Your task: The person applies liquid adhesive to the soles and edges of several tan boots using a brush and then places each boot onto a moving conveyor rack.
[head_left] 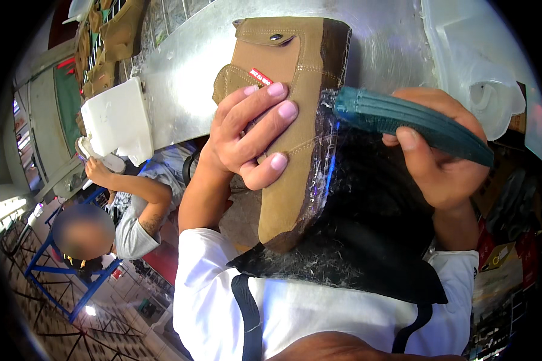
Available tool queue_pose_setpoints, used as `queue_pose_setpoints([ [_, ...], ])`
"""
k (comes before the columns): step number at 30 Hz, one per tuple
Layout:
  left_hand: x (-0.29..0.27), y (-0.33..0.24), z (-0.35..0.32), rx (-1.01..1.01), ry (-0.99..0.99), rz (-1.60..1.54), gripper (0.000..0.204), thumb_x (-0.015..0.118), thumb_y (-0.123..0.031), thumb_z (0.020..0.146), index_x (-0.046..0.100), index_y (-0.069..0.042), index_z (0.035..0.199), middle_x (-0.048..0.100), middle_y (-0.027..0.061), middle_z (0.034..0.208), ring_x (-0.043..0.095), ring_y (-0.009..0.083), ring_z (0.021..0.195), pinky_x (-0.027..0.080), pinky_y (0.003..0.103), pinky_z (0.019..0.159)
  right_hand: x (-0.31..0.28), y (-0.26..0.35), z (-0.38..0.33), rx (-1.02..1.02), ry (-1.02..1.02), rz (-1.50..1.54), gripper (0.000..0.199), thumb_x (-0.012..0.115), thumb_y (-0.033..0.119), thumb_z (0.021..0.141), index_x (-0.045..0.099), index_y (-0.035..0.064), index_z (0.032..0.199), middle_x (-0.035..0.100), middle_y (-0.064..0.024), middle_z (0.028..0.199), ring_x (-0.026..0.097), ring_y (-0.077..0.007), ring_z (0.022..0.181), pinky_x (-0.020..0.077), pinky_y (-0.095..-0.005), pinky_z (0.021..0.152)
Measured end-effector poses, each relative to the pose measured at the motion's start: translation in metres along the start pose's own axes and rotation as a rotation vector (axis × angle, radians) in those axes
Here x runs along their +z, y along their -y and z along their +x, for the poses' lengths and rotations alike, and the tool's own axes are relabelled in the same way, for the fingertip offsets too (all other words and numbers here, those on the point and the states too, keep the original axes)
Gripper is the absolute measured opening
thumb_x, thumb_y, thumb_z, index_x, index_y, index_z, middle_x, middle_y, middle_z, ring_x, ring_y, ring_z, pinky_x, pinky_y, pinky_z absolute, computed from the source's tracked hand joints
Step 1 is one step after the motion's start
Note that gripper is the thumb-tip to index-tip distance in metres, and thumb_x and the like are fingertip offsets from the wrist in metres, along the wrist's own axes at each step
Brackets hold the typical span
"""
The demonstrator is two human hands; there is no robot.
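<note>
A tan suede boot upper (310,66) lies before me with its toe toward my body. It has a snap flap, light stitching and a small red label. Across its side my left hand (247,129) grips it, fingers bent over the leather. A dark, shiny, wet-looking band (326,141) runs along its right edge. My right hand (442,150) is closed round a teal, ridged-handled brush (397,111), whose tip touches that band. The fingers on the brush's far side are partly hidden.
A metal worktop (190,66) stretches behind the boot upper. At its left stands a white plastic container (117,120); translucent plastic tubs (488,102) are at the right. More brown uppers (117,36) hang far left. A co-worker (141,210) handles a shoe there. A black apron (367,240) covers my lap.
</note>
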State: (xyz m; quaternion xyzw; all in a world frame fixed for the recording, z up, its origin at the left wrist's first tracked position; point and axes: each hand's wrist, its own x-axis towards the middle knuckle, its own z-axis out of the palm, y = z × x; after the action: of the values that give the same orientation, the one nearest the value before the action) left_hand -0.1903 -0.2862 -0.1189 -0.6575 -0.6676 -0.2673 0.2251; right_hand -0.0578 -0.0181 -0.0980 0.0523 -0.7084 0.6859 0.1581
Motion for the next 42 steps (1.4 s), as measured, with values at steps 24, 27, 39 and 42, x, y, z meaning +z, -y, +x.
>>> queue_pose_setpoints([
  [24,-0.006,0.007,0.004,0.042,0.09,-0.024,0.041,0.059,-0.018,0.094,0.035,-0.021,0.126,0.063,0.013,0.126,0.066,0.0375,0.108,0.05,0.049,0.095,0.005,0.014,0.05,0.272,-0.219,-0.346,0.021,0.07,-0.003,0.089,0.065,-0.0098,0.108,0.073,-0.0163,0.093,0.072,-0.0162,0.079,0.0617,-0.026,0.073],
  [27,-0.012,0.008,0.006,0.037,0.13,-0.028,0.04,0.059,-0.019,0.094,0.035,-0.021,0.126,0.063,0.0135,0.126,0.066,0.0391,0.107,0.051,0.049,0.093,0.001,-0.005,0.037,0.117,-0.205,-0.306,0.023,0.069,-0.002,0.091,0.064,-0.011,0.112,0.071,-0.0203,0.102,0.072,-0.0188,0.086,0.0616,-0.0272,0.077],
  [39,-0.012,0.005,0.015,0.058,0.156,-0.007,0.043,0.061,-0.018,0.092,0.038,-0.023,0.128,0.065,0.0133,0.124,0.067,0.0386,0.105,0.054,0.048,0.088,-0.012,-0.011,-0.02,-0.04,0.197,0.329,0.03,0.066,0.004,0.093,0.061,-0.0117,0.118,0.065,-0.0314,0.11,0.07,-0.0235,0.079,0.0595,-0.0333,0.072],
  [42,-0.011,0.003,0.018,0.086,0.152,0.01,0.044,0.063,-0.018,0.091,0.039,-0.023,0.128,0.066,0.0131,0.123,0.067,0.0378,0.105,0.055,0.047,0.086,-0.011,-0.003,-0.03,-0.029,0.204,0.344,0.028,0.069,0.005,0.09,0.063,-0.011,0.113,0.067,-0.0298,0.104,0.07,-0.0224,0.073,0.0599,-0.0327,0.068],
])
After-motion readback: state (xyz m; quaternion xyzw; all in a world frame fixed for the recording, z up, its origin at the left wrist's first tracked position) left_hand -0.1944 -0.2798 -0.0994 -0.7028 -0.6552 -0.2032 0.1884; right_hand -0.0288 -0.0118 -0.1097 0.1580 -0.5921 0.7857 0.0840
